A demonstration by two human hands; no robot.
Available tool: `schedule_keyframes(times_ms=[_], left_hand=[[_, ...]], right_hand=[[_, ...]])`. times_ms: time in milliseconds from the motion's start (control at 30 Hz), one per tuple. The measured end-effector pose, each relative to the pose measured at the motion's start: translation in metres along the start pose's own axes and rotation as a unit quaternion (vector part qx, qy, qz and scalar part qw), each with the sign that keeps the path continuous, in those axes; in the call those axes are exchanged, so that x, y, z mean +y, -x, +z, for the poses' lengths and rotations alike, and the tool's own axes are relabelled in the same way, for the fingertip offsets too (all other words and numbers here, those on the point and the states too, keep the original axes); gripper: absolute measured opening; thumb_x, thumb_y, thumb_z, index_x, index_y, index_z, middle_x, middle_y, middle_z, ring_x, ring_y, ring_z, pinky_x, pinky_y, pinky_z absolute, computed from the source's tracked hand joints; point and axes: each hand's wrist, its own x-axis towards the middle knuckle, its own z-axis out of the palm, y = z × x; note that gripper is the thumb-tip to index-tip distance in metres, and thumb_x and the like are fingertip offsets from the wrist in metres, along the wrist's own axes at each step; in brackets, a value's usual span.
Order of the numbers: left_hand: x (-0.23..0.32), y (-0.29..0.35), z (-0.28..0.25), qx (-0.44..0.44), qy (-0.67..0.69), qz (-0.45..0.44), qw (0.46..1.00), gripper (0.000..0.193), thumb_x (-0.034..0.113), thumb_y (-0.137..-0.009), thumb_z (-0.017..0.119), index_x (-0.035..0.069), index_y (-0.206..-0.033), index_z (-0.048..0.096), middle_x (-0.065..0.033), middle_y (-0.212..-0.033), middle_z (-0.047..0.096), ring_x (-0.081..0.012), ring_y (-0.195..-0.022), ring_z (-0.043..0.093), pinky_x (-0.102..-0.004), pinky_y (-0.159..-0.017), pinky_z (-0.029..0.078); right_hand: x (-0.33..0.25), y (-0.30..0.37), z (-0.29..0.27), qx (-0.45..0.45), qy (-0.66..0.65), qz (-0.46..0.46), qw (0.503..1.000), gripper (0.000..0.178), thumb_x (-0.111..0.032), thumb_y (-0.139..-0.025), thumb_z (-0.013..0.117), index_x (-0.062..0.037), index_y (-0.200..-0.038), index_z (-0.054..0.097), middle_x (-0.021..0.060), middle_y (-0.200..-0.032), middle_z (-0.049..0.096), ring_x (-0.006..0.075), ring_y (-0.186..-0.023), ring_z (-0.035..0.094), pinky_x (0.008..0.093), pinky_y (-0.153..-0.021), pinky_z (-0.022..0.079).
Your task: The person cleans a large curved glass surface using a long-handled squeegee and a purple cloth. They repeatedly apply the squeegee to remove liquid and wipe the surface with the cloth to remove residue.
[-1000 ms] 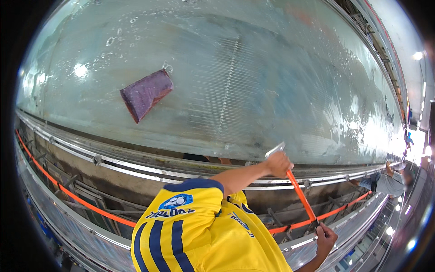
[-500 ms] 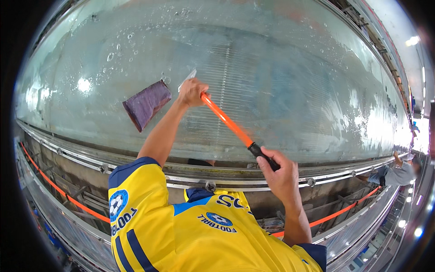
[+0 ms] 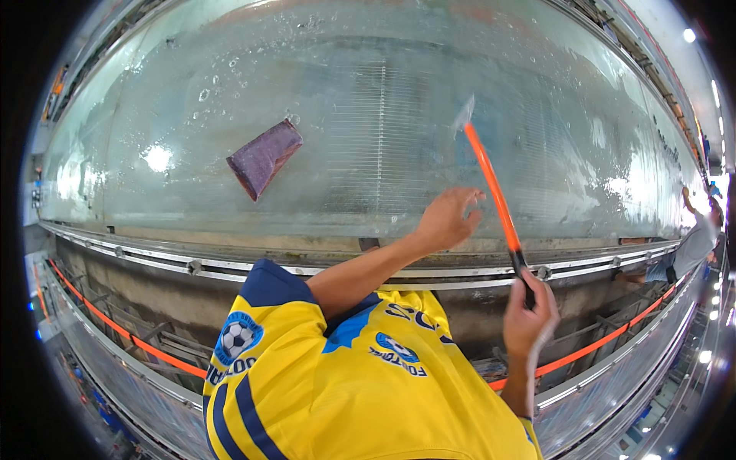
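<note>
My right hand (image 3: 530, 313) is wrapped round the black grip of a long-handled scraper (image 3: 493, 184). Its orange shaft slants up and away to a thin, pale blade on the wet glass sheet (image 3: 322, 195). My left hand (image 3: 451, 218) is off the shaft, a little to its left and above the near part of the glass. Its fingers are partly bent and apart, with nothing seen in them. A purple-brown, block-like pad (image 3: 264, 159) lies on the glass to the left, away from both hands.
A metal rail (image 3: 322, 274) with round fittings runs along the near edge of the glass. An orange strip (image 3: 126, 331) crosses below it. At the far right, another person (image 3: 696, 244) in a grey top leans at the rail. Water drops and glare spot the glass.
My left hand has let go of the shaft near the blade and come nearer. The scraper has swung to the right, its blade now farther right, still in my right hand.
</note>
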Motion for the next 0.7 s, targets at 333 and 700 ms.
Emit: schedule_keyframes(times_ms=[333,700], left_hand=[[0.010,0.162,-0.185,-0.060,0.232,-0.369,0.898,0.029,0.021,-0.101,0.054,0.002,-0.123,0.051,-0.0003,-0.062,0.047,-0.0106,-0.046,0.047,-0.0267,-0.044,0.039],[0.053,0.368,-0.331,-0.002,0.044,-0.567,0.822,0.048,0.012,-0.094,0.065,0.005,-0.140,0.054,-0.0040,-0.079,0.063,-0.0096,-0.063,0.061,-0.0238,-0.053,0.054]], right_hand=[[-0.037,-0.023,0.149,-0.221,-0.213,-0.320,0.896,0.071,-0.029,-0.086,0.073,-0.0102,-0.148,0.044,0.0241,-0.136,0.054,0.0386,-0.121,0.056,0.0468,-0.107,0.042],[-0.178,0.039,0.362,-0.377,-0.107,-0.471,0.790,0.050,-0.053,-0.091,0.061,-0.0110,-0.065,0.066,0.0120,-0.068,0.068,0.0325,-0.074,0.070,0.0476,-0.068,0.052]])
